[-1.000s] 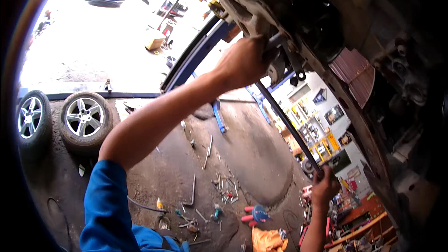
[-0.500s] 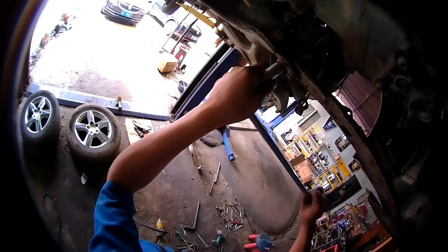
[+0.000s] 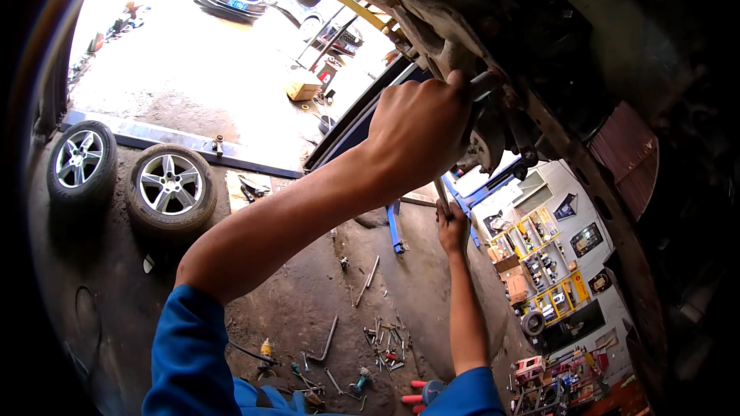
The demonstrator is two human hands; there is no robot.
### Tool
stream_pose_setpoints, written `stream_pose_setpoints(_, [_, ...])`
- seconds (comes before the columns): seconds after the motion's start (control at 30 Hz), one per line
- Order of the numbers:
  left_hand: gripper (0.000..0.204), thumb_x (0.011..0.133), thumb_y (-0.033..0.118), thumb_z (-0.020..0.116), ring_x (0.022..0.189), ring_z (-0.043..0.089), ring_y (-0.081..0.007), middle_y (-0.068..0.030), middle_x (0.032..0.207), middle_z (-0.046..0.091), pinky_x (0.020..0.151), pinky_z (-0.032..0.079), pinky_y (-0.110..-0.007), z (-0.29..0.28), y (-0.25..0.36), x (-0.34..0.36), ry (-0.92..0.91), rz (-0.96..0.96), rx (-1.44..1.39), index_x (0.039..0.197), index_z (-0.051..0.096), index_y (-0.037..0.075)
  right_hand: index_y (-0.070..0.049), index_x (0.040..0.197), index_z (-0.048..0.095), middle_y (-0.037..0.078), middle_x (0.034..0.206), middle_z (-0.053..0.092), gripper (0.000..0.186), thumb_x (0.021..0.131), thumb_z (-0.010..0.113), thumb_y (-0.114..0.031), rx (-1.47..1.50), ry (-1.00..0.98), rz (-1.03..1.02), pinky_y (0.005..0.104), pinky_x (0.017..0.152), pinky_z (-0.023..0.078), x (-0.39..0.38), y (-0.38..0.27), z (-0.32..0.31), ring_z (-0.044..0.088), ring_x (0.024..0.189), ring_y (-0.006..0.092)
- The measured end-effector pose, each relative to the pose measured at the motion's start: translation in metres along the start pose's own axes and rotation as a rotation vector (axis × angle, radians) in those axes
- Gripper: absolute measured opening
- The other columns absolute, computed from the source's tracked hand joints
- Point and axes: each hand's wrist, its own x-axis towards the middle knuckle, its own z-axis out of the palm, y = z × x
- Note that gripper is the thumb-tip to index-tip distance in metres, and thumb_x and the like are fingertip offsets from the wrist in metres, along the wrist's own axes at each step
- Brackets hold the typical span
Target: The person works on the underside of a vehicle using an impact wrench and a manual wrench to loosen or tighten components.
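Observation:
High in the middle, my left hand [image 3: 424, 127] is closed in a fist against the car's underside. A grey cylindrical metal piece [image 3: 486, 84] sticks out past its knuckles; I cannot tell what it belongs to. Below the fist, a long metal bar [image 3: 440, 188] runs down into my right hand [image 3: 453, 229], whose fingers are wrapped round it. The bar's upper end is hidden behind my left hand. Just right of the fist hang a rusty round disc [image 3: 489, 148] and dark suspension parts [image 3: 526, 152].
The raised car's dark underbody [image 3: 539, 69] fills the upper right. Two wheels [image 3: 171, 189] stand at left beside a blue-edged ramp. Wrenches and sockets [image 3: 388, 343] lie scattered on the floor. Yellow shelves [image 3: 539, 262] line the right wall; a blue lift arm [image 3: 395, 227] stands behind my hands.
My right hand has moved from the lower right up and left, close below my left hand, and the bar has swung with it. My left hand stays closed. The view has shifted slightly.

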Motion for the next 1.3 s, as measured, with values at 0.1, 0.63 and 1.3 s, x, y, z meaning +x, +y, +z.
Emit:
stream_pose_setpoints(0.1, [0.021, 0.079, 0.011, 0.061, 0.061, 0.065, -0.0321, -0.0165, 0.066, 0.063, 0.05, 0.048, -0.041, -0.008, 0.007, 0.002, -0.129, -0.073, 0.082, 0.092, 0.055, -0.004, -0.006, 0.073, 0.057, 0.017, 0.066, 0.059, 0.015, 0.083, 0.061, -0.017, -0.001, -0.036, -0.007, 0.0452, 0.057, 0.045, 0.032, -0.014, 0.018, 0.061, 0.067, 0.0391])
stream_pose_setpoints(0.63, [0.018, 0.074, 0.005, 0.064, 0.076, 0.07, -0.0261, -0.0125, 0.081, 0.067, 0.059, 0.055, -0.034, -0.014, 0.03, 0.003, -0.139, 0.017, 0.423, 0.089, 0.062, -0.003, -0.004, 0.099, 0.064, 0.022, 0.09, 0.065, 0.02, 0.08, 0.059, -0.01, 0.234, -0.027, -0.5, 0.0451, 0.067, 0.052, 0.117, -0.061, 0.132, 0.063, 0.079, 0.0417])
stream_pose_setpoints(1.3, [0.024, 0.08, 0.01, 0.059, 0.073, 0.07, -0.0282, -0.0144, 0.078, 0.068, 0.059, 0.055, -0.034, -0.002, 0.024, 0.009, -0.175, -0.04, 0.504, 0.098, 0.056, -0.005, -0.004, 0.103, 0.063, 0.021, 0.091, 0.065, 0.022, 0.082, 0.06, -0.01, 0.445, 0.024, -0.624, 0.0441, 0.064, 0.052, 0.165, -0.079, 0.145, 0.063, 0.075, 0.0396])
